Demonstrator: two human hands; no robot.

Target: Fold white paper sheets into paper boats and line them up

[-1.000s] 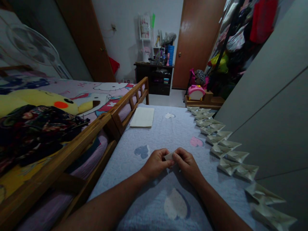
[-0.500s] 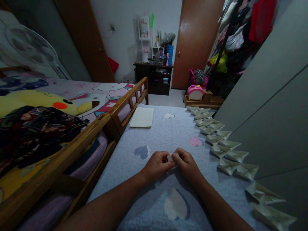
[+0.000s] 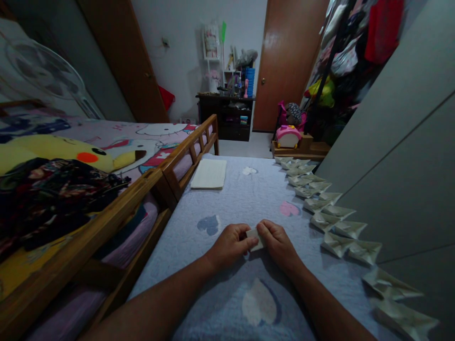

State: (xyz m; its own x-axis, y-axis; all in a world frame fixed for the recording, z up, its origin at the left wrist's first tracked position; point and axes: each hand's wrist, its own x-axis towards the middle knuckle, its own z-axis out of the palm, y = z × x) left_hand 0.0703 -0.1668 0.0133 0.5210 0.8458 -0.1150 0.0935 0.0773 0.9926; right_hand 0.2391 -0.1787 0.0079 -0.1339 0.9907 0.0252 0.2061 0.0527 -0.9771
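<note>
A small folded piece of paper (image 3: 255,240), off-white, is held between my two hands above the bed's pale blue cover. My left hand (image 3: 232,244) pinches its left side between thumb and fingers. On the right side, my right hand (image 3: 278,241) grips the same paper, thumb on top. Several folded paper boats (image 3: 351,229) stand in a double row along the right edge of the bed. Farther off to the left lies a stack of off-white paper sheets (image 3: 209,174).
A wooden bed rail (image 3: 167,166) runs along the left, with a second bed behind it holding a yellow plush toy (image 3: 71,149) and dark patterned cloth (image 3: 53,199). A pale cabinet (image 3: 405,156) borders the right. At the back stands a dark desk (image 3: 227,116).
My right thumb has shifted up and away from the middle of the folded paper, so more of its face shows. My left hand keeps its pinch.
</note>
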